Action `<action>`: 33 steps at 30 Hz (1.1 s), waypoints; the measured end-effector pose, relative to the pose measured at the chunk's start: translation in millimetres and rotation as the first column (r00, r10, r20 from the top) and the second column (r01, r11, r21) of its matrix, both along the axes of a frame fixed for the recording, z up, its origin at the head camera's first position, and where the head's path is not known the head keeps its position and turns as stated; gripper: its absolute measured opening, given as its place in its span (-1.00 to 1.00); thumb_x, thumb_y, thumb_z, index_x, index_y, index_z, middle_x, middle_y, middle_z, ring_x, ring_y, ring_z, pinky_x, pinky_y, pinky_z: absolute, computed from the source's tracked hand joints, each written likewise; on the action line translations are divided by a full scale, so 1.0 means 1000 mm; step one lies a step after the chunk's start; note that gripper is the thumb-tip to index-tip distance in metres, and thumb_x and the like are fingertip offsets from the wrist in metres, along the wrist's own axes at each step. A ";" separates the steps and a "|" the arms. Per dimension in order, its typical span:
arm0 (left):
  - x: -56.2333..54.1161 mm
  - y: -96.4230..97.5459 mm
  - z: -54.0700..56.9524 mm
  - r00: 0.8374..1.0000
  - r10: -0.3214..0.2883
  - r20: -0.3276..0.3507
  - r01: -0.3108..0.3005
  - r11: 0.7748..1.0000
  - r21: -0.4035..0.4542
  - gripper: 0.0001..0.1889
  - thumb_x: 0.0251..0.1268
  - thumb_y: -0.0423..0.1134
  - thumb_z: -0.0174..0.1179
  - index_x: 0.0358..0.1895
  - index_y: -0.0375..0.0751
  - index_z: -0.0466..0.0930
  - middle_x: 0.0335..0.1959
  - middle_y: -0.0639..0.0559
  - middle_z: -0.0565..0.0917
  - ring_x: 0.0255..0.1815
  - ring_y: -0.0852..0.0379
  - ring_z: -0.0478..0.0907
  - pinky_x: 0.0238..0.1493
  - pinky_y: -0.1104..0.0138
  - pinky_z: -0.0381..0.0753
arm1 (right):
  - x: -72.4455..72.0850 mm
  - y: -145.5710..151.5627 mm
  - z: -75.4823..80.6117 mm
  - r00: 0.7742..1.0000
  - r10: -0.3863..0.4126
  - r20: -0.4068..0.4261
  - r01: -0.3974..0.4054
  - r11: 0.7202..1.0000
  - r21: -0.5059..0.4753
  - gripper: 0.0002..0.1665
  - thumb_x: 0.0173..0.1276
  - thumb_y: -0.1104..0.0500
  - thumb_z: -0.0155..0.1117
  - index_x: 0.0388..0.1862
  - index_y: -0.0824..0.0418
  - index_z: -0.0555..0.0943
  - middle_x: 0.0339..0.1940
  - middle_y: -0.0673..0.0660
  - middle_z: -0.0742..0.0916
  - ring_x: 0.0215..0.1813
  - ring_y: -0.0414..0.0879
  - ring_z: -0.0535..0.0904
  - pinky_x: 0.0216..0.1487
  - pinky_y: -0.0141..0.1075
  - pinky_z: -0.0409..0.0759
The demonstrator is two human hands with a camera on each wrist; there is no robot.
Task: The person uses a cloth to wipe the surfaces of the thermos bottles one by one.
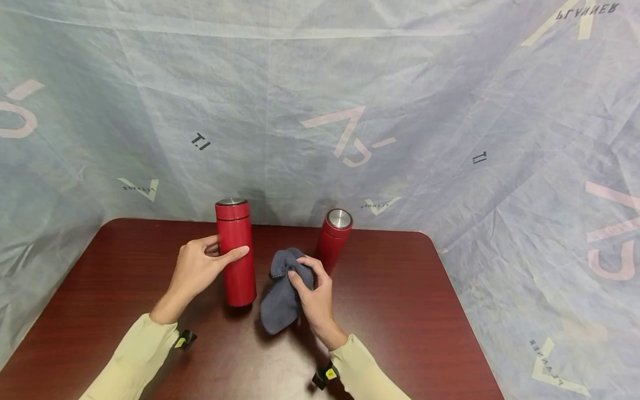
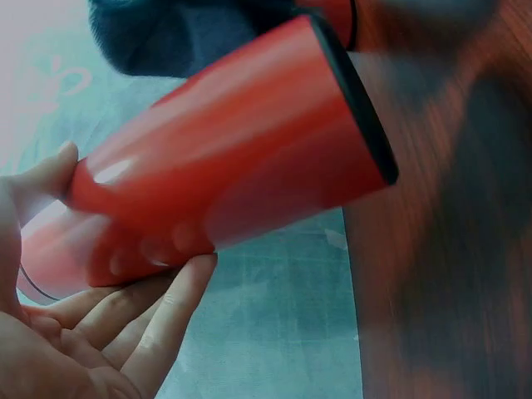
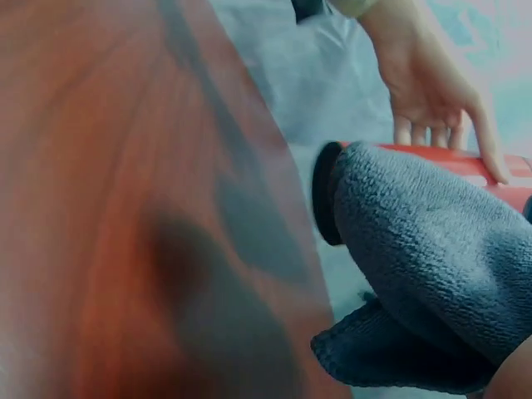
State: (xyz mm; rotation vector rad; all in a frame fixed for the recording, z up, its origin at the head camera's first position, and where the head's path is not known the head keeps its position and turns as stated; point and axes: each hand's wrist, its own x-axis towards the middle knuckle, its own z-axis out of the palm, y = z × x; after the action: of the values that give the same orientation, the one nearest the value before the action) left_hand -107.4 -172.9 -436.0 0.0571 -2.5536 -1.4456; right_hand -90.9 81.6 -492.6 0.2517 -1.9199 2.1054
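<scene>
My left hand (image 1: 197, 266) grips a red thermos flask (image 1: 237, 261) round its middle, thumb across the front and fingers behind. The flask has a silver-topped lid and a black base; in the left wrist view its base (image 2: 357, 100) is raised off the brown table. In my right hand (image 1: 317, 294) a bunched dark grey cloth (image 1: 281, 305) is pinched between thumb and fingers, its lower part hanging down. The cloth (image 3: 432, 224) is close beside the held flask, overlapping it in the right wrist view. A second red thermos flask (image 1: 336, 239) stands just behind my right hand.
The dark reddish-brown table (image 1: 400, 311) has rounded far corners. Pale grey-blue sheeting (image 1: 280, 111) with printed letters hangs close behind its far edge and along both sides. Dark straps with small cameras sit on both wrists.
</scene>
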 end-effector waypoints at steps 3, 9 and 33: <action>-0.003 0.000 0.002 1.000 0.003 0.017 -0.004 1.000 0.018 -0.25 0.29 0.26 0.48 0.29 -0.31 0.72 0.05 -0.25 0.82 -0.04 -0.20 0.84 0.03 -0.01 0.81 | 0.009 -0.003 -0.006 0.998 0.000 0.067 0.003 0.999 -0.044 -0.66 0.33 0.40 0.50 0.07 0.34 0.71 0.11 0.22 0.73 0.23 -0.06 0.63 0.31 -0.40 0.54; -0.010 -0.001 0.004 0.999 0.008 0.049 -0.008 1.000 0.015 -0.25 0.31 0.32 0.43 0.26 -0.29 0.73 -0.03 -0.19 0.84 -0.15 -0.08 0.85 -0.18 0.26 0.76 | 0.031 -0.012 -0.018 0.987 0.030 0.161 -0.008 0.990 -0.138 -0.65 0.32 0.43 0.47 0.05 0.47 0.61 0.08 0.18 0.68 0.10 -0.15 0.66 0.12 -0.43 0.62; -0.014 0.006 0.015 0.990 0.001 0.142 -0.019 0.992 0.126 -0.18 0.36 0.33 0.38 0.31 -0.38 0.65 -0.03 -0.29 0.83 -0.35 0.04 0.84 -0.13 0.14 0.82 | 0.076 -0.049 -0.042 0.978 0.153 0.142 -0.124 0.974 -0.192 -0.73 0.25 0.46 0.53 -0.16 0.42 0.60 0.20 0.34 0.60 0.31 0.02 0.59 0.37 -0.37 0.53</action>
State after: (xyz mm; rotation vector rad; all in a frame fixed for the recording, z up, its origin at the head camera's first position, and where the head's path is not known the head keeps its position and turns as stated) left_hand -121.7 -166.5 -421.5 0.1983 -2.5623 -1.6551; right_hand -14.6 32.7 -535.1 0.1925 -1.8233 2.4426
